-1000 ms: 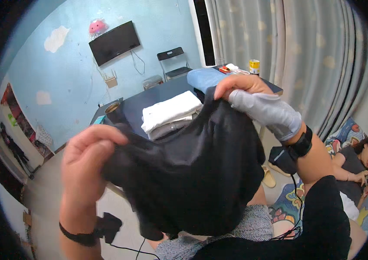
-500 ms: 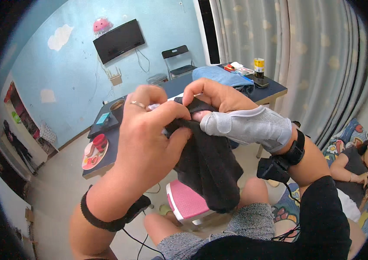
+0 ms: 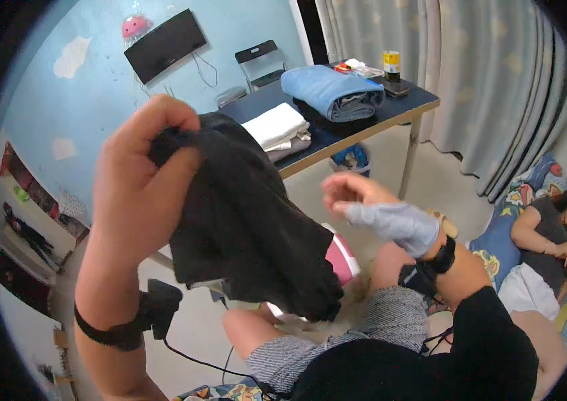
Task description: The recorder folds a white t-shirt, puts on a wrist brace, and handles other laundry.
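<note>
A piece of black clothing (image 3: 243, 220) hangs down in front of me over my lap; its exact kind cannot be told from its folds. My left hand (image 3: 143, 154) grips its upper left corner between thumb and fingers. To the right of the cloth my right hand (image 3: 370, 207), in a grey thumb brace, is raised and free of it, fingers loosely bent and apart with nothing in them. Beyond, on the dark table (image 3: 337, 137), lie a folded white cloth stack (image 3: 276, 127) and rolled blue jeans (image 3: 333, 93).
A pink and white stool (image 3: 342, 259) stands partly behind the black cloth. Under the table is a bin with a blue liner (image 3: 351, 159). A yellow-labelled can (image 3: 391, 65) is at the table's far right. Another person (image 3: 550, 247) lies on a patterned bed at right.
Both hands were together on the black cloth. My right hand has let go and moved away to the right, while my left has lifted the cloth leftward, spreading it out.
</note>
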`<control>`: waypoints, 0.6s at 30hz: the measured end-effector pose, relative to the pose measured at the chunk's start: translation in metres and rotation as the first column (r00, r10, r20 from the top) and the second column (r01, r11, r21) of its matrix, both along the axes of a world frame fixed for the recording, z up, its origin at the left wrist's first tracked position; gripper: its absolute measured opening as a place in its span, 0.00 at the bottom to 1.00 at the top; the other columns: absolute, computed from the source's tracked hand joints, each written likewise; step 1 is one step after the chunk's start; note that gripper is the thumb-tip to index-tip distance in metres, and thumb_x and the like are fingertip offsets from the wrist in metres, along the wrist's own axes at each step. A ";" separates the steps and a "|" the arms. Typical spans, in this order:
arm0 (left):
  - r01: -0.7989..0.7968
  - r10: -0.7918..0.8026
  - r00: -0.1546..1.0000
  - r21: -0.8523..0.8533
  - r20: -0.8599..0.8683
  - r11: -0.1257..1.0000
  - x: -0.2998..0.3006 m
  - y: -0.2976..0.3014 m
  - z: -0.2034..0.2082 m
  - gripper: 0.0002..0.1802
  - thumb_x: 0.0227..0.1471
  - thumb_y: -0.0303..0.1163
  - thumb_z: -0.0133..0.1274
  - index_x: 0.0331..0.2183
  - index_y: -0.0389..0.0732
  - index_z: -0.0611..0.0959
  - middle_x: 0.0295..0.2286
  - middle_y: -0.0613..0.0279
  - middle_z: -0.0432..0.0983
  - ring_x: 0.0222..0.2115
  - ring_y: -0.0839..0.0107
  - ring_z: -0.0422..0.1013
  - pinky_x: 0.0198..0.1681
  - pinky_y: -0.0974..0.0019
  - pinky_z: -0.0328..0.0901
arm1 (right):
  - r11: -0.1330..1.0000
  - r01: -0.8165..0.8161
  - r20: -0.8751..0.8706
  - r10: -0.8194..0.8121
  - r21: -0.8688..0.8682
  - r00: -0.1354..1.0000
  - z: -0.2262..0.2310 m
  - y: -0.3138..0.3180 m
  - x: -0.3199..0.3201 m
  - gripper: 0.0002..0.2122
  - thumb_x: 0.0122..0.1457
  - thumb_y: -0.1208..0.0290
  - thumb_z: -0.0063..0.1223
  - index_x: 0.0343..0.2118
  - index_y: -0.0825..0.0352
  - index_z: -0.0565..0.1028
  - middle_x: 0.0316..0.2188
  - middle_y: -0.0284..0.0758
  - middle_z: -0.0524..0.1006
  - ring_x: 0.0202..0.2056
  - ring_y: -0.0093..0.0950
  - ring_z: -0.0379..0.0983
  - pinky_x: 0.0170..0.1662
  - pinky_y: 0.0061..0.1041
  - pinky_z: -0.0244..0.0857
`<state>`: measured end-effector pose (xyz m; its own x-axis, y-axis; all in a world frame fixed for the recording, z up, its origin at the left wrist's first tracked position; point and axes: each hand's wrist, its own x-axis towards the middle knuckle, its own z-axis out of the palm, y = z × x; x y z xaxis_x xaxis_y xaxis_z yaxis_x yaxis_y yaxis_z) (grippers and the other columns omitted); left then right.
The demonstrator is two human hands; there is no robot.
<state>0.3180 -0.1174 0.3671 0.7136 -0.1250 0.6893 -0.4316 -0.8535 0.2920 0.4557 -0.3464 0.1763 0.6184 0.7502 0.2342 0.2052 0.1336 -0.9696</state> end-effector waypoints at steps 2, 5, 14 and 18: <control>0.005 -0.005 1.000 0.011 -0.013 1.000 -0.009 0.002 0.002 0.09 0.38 0.18 0.47 0.28 0.36 0.73 0.23 0.66 0.67 0.26 0.80 0.62 0.31 0.75 0.59 | 0.998 -0.026 -0.137 0.018 -0.056 0.990 -0.026 -0.002 -0.020 0.21 0.58 0.63 0.53 0.51 0.66 0.66 0.39 0.32 0.71 0.42 0.21 0.67 0.44 0.21 0.64; -0.008 0.010 0.998 0.034 -0.070 0.999 -0.023 0.002 -0.001 0.10 0.34 0.16 0.45 0.26 0.35 0.73 0.24 0.66 0.69 0.27 0.78 0.63 0.32 0.76 0.59 | 0.970 -0.200 -0.409 0.240 0.139 0.880 -0.047 -0.002 -0.054 0.24 0.58 0.63 0.52 0.56 0.62 0.62 0.41 0.33 0.71 0.41 0.21 0.68 0.44 0.20 0.64; 0.142 -0.125 0.986 0.171 -0.108 0.975 -0.121 0.000 -0.067 0.15 0.46 0.39 0.50 0.20 0.40 0.66 0.17 0.52 0.65 0.18 0.65 0.62 0.20 0.66 0.57 | 0.875 -0.370 -0.717 0.472 0.312 0.513 -0.079 0.014 -0.115 0.30 0.58 0.62 0.53 0.61 0.61 0.53 0.43 0.35 0.70 0.48 0.23 0.65 0.51 0.21 0.56; 0.068 -0.087 0.989 -0.151 -0.119 0.986 -0.142 -0.010 -0.105 0.13 0.42 0.33 0.53 0.17 0.41 0.67 0.13 0.59 0.62 0.14 0.67 0.60 0.16 0.65 0.54 | 0.840 -0.291 -0.839 0.517 0.458 0.172 -0.113 0.008 -0.138 0.22 0.59 0.65 0.52 0.52 0.70 0.60 0.37 0.34 0.72 0.40 0.25 0.71 0.45 0.22 0.64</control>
